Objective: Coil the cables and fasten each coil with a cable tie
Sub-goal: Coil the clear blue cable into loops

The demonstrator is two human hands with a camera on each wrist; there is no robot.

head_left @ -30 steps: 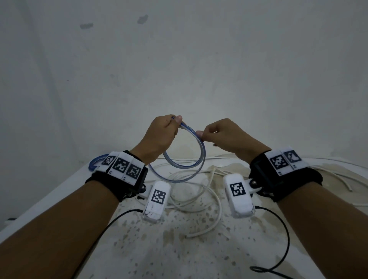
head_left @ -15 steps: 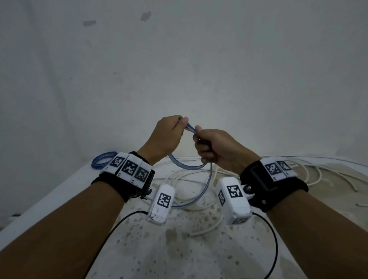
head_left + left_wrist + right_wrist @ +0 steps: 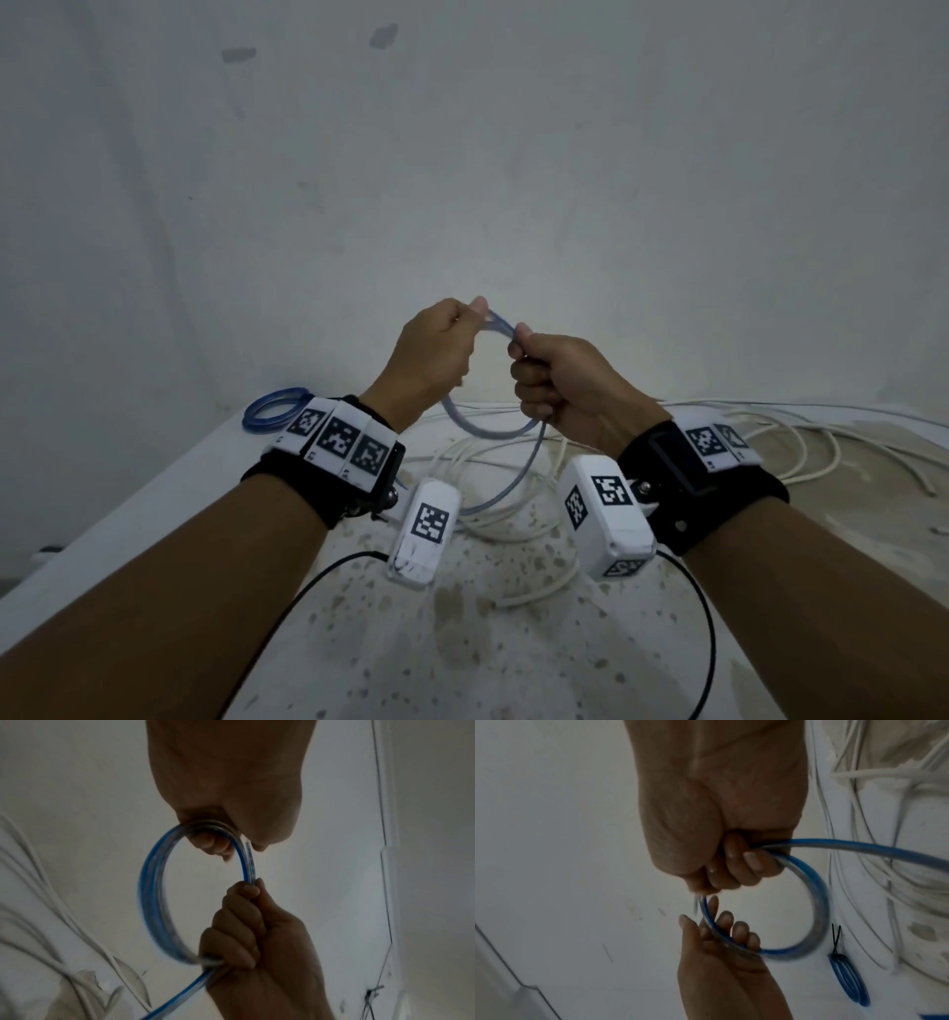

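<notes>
A translucent blue cable (image 3: 488, 432) is held up above the table as a small loop (image 3: 154, 892). My left hand (image 3: 475, 314) pinches the top of the loop between thumb and fingers (image 3: 213, 841). My right hand (image 3: 519, 345) is closed in a fist round the loop's strands right beside it (image 3: 734, 860). The cable's loose tail (image 3: 518, 478) hangs from my right fist down to the table. A finished blue coil (image 3: 272, 411) lies at the back left, bound with a black cable tie (image 3: 836, 943).
Loose white cables (image 3: 513, 519) sprawl over the stained white table (image 3: 462, 642) under my hands and off to the right (image 3: 821, 447). A bare wall stands close behind. Black cords from the wrist cameras trail over the near table (image 3: 308, 591).
My hands have come close together. The right hand went from a fingertip hold to a fist round the strands, and the blue loop has become smaller, with a tail now hanging.
</notes>
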